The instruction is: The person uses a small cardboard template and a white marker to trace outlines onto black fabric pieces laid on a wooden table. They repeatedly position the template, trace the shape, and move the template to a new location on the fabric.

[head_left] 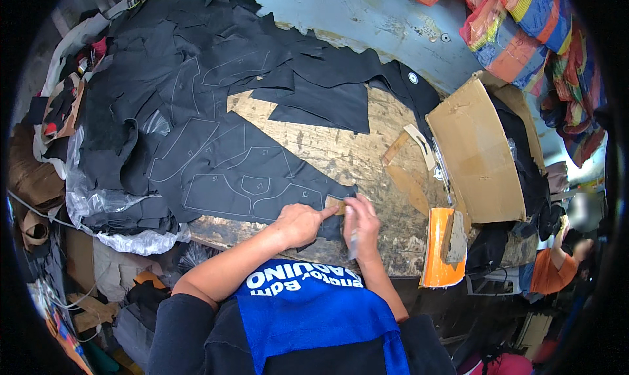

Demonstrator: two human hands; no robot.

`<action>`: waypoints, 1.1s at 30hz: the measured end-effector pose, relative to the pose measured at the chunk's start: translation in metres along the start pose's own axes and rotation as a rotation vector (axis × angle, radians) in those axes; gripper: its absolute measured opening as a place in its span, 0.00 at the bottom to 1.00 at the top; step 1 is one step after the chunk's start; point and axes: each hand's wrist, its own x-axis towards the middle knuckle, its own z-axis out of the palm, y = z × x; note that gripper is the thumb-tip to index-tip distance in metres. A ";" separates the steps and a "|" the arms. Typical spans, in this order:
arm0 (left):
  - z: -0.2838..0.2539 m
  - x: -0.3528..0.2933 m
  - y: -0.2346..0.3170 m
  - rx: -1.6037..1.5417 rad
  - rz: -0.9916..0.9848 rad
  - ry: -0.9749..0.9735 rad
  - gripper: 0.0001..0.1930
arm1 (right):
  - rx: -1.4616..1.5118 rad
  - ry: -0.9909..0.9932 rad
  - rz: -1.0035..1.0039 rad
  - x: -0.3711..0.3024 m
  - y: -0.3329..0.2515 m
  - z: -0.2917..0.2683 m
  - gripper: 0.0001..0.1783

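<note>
Chalk-marked black cloth [223, 155] lies along the worktop's [386, 244] near edge, probably light, limp and quick to ruck, so best pressed flat at its narrow right end. There my left hand [298, 225] presses its index finger on a small brown piece [337, 205]; whether its curled fingers or my blurred right hand [362, 225] grip anything, I can't tell. Heaped black fabric [151, 47] crowds the far left corner; a cardboard box [481, 155] blocks the right edge.

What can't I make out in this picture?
In the head view:
Pale thing at the right hand: blurred, kind unclear.
Tan piece: partly covered by the left hand.
Cardboard box: its panel hides much inside.
Person in orange: too small and blurred to tell their doings.
</note>
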 end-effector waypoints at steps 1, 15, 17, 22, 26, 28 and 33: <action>0.003 -0.002 -0.002 0.016 0.024 0.063 0.28 | -0.077 -0.067 -0.100 0.002 0.002 0.000 0.09; 0.023 -0.095 -0.077 -0.192 -0.339 1.062 0.18 | 0.445 0.252 0.413 0.004 0.048 -0.082 0.17; 0.021 -0.115 -0.098 -0.111 -0.511 1.111 0.22 | 0.560 0.447 0.459 0.007 0.065 -0.132 0.16; 0.031 -0.122 -0.107 -0.039 -0.598 1.030 0.34 | 0.363 0.698 0.343 -0.008 0.075 -0.222 0.15; 0.021 -0.112 -0.100 -0.056 -0.690 0.937 0.40 | 0.312 0.797 0.408 -0.024 0.076 -0.247 0.14; 0.011 -0.111 -0.095 0.044 -0.728 0.886 0.47 | 0.334 0.804 0.429 -0.031 0.082 -0.251 0.14; -0.013 -0.113 -0.089 0.136 -0.885 0.756 0.54 | 0.189 0.782 0.493 -0.040 0.100 -0.244 0.13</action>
